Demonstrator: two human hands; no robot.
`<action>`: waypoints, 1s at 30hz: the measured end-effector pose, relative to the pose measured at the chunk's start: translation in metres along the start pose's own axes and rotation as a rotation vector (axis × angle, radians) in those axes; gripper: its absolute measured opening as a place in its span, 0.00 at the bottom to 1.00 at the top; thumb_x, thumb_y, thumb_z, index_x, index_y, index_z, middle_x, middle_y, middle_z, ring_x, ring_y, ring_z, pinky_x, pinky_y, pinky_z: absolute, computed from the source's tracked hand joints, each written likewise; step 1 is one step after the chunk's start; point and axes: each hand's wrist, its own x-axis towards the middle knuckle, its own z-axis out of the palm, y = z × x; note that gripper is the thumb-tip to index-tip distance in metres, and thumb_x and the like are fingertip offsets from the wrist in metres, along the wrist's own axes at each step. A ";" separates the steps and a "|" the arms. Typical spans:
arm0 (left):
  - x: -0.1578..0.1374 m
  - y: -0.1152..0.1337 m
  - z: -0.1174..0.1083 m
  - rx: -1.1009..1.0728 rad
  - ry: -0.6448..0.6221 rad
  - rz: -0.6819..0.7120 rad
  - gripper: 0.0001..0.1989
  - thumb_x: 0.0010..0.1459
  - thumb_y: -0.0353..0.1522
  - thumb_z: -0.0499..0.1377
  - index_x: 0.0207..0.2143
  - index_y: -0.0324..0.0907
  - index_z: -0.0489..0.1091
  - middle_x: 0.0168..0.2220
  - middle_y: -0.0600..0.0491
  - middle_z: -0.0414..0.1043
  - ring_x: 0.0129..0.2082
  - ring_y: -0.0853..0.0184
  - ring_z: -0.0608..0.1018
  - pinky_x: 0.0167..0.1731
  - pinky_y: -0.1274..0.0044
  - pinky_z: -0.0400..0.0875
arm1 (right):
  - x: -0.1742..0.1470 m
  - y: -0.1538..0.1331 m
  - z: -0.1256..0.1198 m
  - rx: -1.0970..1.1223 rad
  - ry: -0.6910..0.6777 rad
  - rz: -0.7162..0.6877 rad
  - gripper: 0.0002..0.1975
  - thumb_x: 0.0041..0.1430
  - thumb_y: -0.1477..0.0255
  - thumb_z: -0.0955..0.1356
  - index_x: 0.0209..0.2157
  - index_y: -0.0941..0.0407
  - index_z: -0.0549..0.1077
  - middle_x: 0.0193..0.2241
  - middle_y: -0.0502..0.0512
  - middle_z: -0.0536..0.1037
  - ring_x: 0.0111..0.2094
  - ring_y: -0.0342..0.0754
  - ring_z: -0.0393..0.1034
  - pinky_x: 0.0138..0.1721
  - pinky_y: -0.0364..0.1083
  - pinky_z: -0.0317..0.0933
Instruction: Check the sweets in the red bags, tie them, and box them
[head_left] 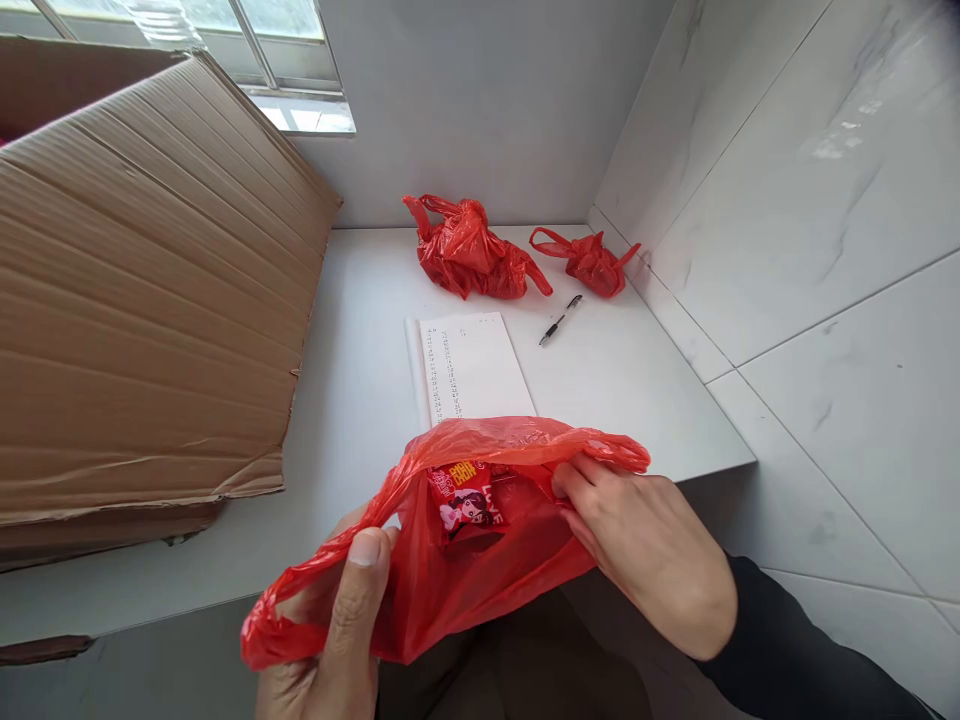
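Between my hands, at the table's front edge, a red plastic bag is spread with its mouth facing me. Inside it lies a red candy packet with yellow print and a cartoon figure. My left hand grips the bag's left side, thumb over the rim and fingers mostly behind the plastic. On the right side, my right hand is closed on the rim, its fingertips partly tucked into the bag. The lower contents of the bag are hidden.
A big cardboard box stands at the left. On the white table lie an open notebook with handwritten columns, a pen, a large tied red bag and a smaller one. A tiled wall borders the right.
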 end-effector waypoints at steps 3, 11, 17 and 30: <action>-0.002 0.005 0.003 -0.083 -0.034 -0.117 0.18 0.45 0.52 0.69 0.32 0.50 0.81 0.34 0.57 0.82 0.45 0.59 0.81 0.33 0.87 0.78 | -0.005 -0.009 -0.005 0.011 -0.039 -0.002 0.07 0.63 0.80 0.67 0.40 0.55 0.73 0.35 0.54 0.78 0.29 0.55 0.76 0.25 0.54 0.67; 0.008 -0.008 0.002 -0.198 -0.081 -0.142 0.19 0.41 0.50 0.72 0.31 0.49 0.81 0.31 0.55 0.82 0.42 0.56 0.83 0.31 0.80 0.82 | 0.004 -0.055 0.007 0.102 0.009 -0.203 0.22 0.65 0.81 0.64 0.56 0.46 0.69 0.37 0.53 0.77 0.30 0.53 0.77 0.23 0.49 0.66; 0.011 -0.011 -0.006 -0.205 0.001 -0.164 0.23 0.35 0.50 0.75 0.32 0.48 0.82 0.31 0.55 0.83 0.41 0.55 0.84 0.31 0.79 0.83 | 0.011 -0.048 0.016 0.072 -0.007 -0.197 0.15 0.64 0.81 0.64 0.48 0.50 0.73 0.36 0.53 0.78 0.30 0.52 0.77 0.22 0.46 0.62; 0.007 -0.006 0.002 -0.171 -0.066 -0.118 0.18 0.46 0.50 0.70 0.29 0.45 0.79 0.34 0.54 0.83 0.43 0.53 0.83 0.34 0.76 0.83 | 0.020 -0.032 0.033 0.205 0.038 -0.043 0.04 0.66 0.73 0.65 0.36 0.56 0.71 0.29 0.51 0.78 0.26 0.51 0.75 0.22 0.47 0.56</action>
